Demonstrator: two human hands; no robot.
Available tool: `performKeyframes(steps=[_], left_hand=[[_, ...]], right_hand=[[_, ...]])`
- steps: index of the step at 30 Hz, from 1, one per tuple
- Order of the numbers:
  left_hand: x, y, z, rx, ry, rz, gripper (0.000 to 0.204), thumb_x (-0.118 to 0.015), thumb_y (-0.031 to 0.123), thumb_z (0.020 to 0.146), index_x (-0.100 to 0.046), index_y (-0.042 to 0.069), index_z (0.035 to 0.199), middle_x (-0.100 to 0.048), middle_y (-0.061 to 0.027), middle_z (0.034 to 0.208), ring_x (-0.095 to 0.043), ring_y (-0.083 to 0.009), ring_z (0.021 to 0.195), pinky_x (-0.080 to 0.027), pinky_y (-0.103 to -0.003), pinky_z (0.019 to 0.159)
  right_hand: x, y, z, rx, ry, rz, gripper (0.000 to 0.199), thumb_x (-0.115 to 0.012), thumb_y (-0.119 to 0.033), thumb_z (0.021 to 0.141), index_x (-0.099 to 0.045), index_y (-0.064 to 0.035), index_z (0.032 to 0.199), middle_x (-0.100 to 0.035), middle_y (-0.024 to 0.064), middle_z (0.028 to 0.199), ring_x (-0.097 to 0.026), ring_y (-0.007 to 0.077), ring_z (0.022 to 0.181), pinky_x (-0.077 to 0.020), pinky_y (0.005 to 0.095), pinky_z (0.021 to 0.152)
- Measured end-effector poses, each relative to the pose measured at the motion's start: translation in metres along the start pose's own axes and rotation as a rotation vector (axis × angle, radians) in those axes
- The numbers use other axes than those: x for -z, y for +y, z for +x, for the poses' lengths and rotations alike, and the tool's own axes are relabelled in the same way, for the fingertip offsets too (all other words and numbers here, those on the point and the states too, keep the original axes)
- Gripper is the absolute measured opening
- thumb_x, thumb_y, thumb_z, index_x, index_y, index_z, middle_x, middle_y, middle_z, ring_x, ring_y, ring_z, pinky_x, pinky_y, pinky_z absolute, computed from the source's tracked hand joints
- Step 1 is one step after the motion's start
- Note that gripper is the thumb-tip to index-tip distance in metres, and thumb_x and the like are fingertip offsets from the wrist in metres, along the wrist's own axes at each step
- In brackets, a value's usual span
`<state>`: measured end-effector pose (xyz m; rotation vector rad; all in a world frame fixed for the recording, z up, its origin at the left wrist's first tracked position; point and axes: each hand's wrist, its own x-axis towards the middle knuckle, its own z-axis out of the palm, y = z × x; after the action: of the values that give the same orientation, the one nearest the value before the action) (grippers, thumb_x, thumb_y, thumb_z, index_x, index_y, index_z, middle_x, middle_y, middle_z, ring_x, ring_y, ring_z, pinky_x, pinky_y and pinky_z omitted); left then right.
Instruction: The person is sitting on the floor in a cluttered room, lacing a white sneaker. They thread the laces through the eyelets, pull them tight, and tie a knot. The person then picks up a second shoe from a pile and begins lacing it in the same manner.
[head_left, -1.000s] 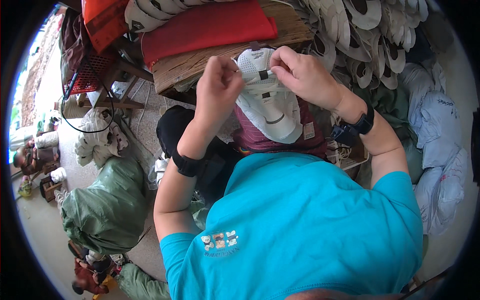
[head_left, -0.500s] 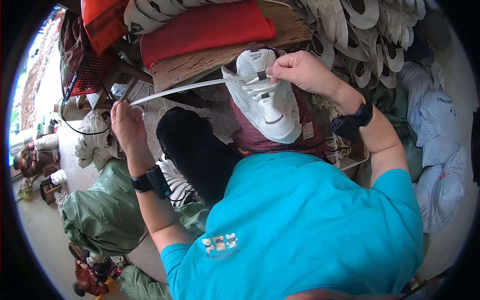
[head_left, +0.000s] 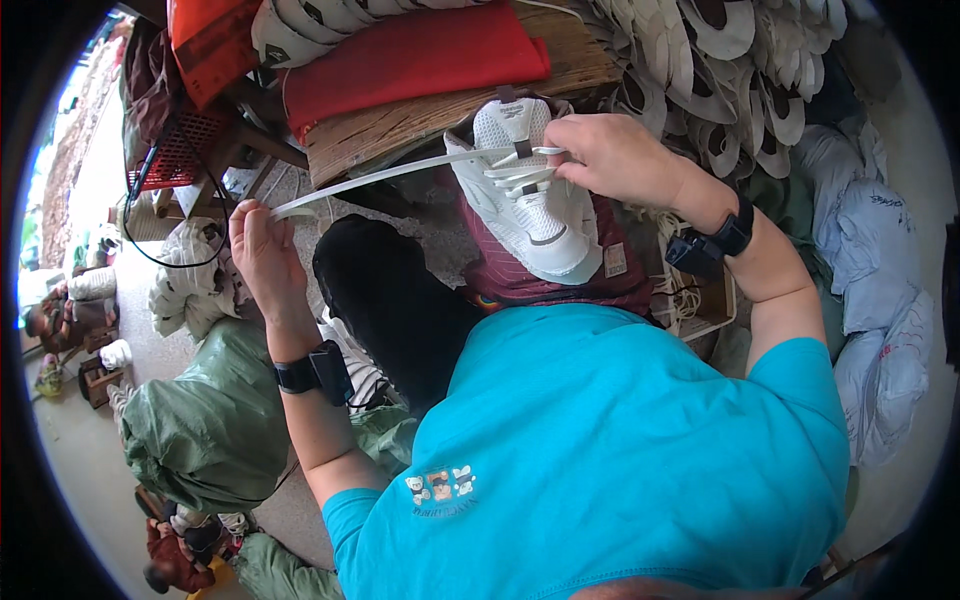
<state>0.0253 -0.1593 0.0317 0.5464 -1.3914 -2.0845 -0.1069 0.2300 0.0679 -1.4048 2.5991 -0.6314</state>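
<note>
**Lace taut across, sneaker lengthwise**

We have the white sneaker on the maroon cloth at the lap, tongue far, toe near, long axis running far to near with the toe slightly right. The white lace leaves its upper lacing leftward, roughly crosswise to that axis, sloping a bit nearer as it goes. Left hand: fingertips pinched on the lace's outer stretch, well left of the sneaker. Right hand: much nearer the sneaker, right at its upper lacing, thumb and forefinger closed on a short bit of lace.

Hard to make out: the lace tip at the left fingers, the far right eyelets behind the right hand. Sole hidden; we can't tell if one's fitted.
</note>
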Motion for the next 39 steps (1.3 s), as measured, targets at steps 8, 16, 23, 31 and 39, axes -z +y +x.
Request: performKeyframes(steps=[8, 16, 23, 31, 39], left_hand=[[-0.019, -0.012, -0.016, 0.073, -0.144, 0.029, 0.01, -0.059, 0.005, 0.096, -0.058, 0.006, 0.106, -0.051, 0.0044, 0.078, -0.036, -0.0031, 0.057, -0.033, -0.021, 0.056], [0.042, 0.0, 0.019, 0.308, -0.143, -0.33, 0.016, -0.061, -0.003, 0.09, -0.059, 0.008, 0.1, -0.052, 0.0048, 0.071, -0.039, -0.0046, 0.054, -0.035, -0.024, 0.058], [0.059, 0.003, 0.031, 0.132, 0.145, -0.22, 0.019, -0.06, -0.005, 0.088, -0.057, 0.008, 0.101, -0.054, 0.0019, 0.075, -0.042, -0.0067, 0.055, -0.037, -0.025, 0.058], [0.076, 0.008, 0.036, 0.062, 0.195, -0.095, 0.019, -0.06, -0.001, 0.09, -0.058, 0.007, 0.107, -0.058, -0.0007, 0.081, -0.047, -0.0074, 0.062, -0.039, -0.023, 0.059], [0.001, -0.023, -0.002, -0.639, -0.21, 1.302, 0.033, -0.071, 0.01, 0.087, -0.063, 0.01, 0.118, -0.057, -0.0115, 0.11, -0.061, -0.0209, 0.084, -0.052, -0.028, 0.072]], right_hand=[[-0.012, -0.022, -0.002, 0.212, 0.268, 0.028, 0.02, -0.071, -0.005, 0.08, -0.056, -0.0034, 0.093, -0.059, 0.0106, 0.083, -0.062, 0.0315, 0.078, -0.05, 0.0401, 0.066], [-0.031, 0.021, 0.0, 0.428, 0.484, -0.287, 0.024, -0.072, -0.005, 0.08, -0.057, -0.0032, 0.098, -0.059, 0.0098, 0.086, -0.063, 0.0291, 0.075, -0.0517, 0.0363, 0.063], [-0.012, 0.005, -0.008, -0.206, 0.219, 0.495, 0.018, -0.068, -0.015, 0.089, -0.059, -0.0027, 0.098, -0.063, 0.0092, 0.087, -0.062, 0.0234, 0.074, -0.0497, 0.034, 0.068], [0.006, 0.007, -0.01, -0.499, 0.061, 0.989, 0.018, -0.065, -0.021, 0.096, -0.065, -0.008, 0.085, -0.059, -0.0065, 0.074, -0.047, 0.0017, 0.061, -0.0362, 0.0196, 0.053], [0.016, 0.018, -0.004, -0.557, -0.063, 1.203, 0.021, -0.065, -0.026, 0.096, -0.063, -0.0052, 0.095, -0.059, -0.0053, 0.071, -0.047, -0.0006, 0.054, -0.0367, 0.0175, 0.046]])
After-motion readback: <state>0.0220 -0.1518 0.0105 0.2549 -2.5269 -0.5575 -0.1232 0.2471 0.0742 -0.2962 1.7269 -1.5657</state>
